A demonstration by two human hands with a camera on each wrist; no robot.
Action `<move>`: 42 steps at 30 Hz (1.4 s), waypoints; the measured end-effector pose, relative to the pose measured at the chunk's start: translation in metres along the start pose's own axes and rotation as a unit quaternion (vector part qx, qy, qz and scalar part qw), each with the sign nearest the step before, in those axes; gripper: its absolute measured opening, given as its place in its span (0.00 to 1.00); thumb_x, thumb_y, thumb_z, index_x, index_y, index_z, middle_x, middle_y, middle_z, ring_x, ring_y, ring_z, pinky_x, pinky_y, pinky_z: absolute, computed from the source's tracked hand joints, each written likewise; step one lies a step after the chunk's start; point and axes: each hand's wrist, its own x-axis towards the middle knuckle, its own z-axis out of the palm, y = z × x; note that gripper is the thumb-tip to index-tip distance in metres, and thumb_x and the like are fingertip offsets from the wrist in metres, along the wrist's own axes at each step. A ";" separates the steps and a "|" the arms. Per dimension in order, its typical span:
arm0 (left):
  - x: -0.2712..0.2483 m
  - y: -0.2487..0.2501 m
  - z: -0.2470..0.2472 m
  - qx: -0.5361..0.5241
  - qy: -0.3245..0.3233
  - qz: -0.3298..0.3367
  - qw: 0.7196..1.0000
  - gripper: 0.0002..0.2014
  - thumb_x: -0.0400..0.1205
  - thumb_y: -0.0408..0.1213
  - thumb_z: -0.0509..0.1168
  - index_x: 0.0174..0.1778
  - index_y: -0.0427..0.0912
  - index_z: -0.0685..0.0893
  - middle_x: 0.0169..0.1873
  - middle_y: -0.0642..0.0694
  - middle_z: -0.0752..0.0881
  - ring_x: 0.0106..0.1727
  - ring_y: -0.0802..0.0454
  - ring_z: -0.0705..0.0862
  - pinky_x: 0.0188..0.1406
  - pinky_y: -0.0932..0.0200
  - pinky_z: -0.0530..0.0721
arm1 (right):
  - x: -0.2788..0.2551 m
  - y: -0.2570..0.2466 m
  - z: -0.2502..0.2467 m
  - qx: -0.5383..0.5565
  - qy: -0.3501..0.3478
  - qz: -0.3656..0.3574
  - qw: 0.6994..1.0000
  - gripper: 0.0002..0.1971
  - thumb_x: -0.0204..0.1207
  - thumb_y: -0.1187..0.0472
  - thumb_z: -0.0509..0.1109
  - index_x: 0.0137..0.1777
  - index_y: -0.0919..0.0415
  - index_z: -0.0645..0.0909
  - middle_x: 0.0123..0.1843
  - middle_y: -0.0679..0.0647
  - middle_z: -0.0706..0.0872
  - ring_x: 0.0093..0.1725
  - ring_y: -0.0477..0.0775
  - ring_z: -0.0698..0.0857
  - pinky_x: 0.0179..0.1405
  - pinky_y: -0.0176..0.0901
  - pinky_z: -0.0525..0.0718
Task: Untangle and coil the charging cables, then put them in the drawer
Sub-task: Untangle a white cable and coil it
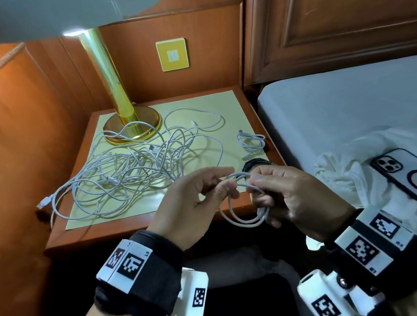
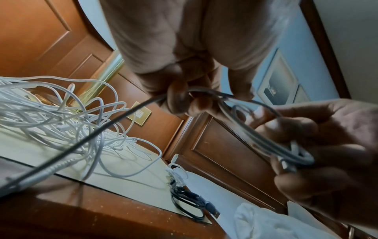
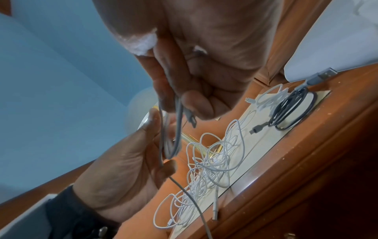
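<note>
Head view: my left hand (image 1: 193, 202) pinches the thin white charging cable (image 1: 243, 217), lower centre.
Right hand (image 1: 289, 193): fingers curled round its coil.
Risk: the trailing end may snag the white cable tangle (image 1: 131, 171), loosening my loops.

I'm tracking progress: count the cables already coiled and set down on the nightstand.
2: a small white coiled cable near the nightstand's right edge, and a dark grey coiled cable just in front of it, mostly hidden behind the hands in the head view.

Both wrists: broad black fabric bands (image 1: 150, 274), each carrying white blocks (image 1: 122, 266) printed with black square-pattern tags. White plastic camera housings (image 1: 324, 301) mounted under the bands, likewise tagged.
</note>
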 end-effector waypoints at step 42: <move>-0.005 0.012 0.008 0.187 -0.022 0.096 0.977 0.18 0.77 0.19 0.66 0.50 0.45 0.95 0.41 0.54 0.82 0.39 0.63 0.81 0.41 0.79 0.72 | 0.005 0.017 -0.011 -0.293 0.198 -0.259 0.899 0.09 0.85 0.52 0.69 0.46 0.53 0.85 0.40 0.45 0.91 0.27 0.47 0.87 0.34 0.35 0.85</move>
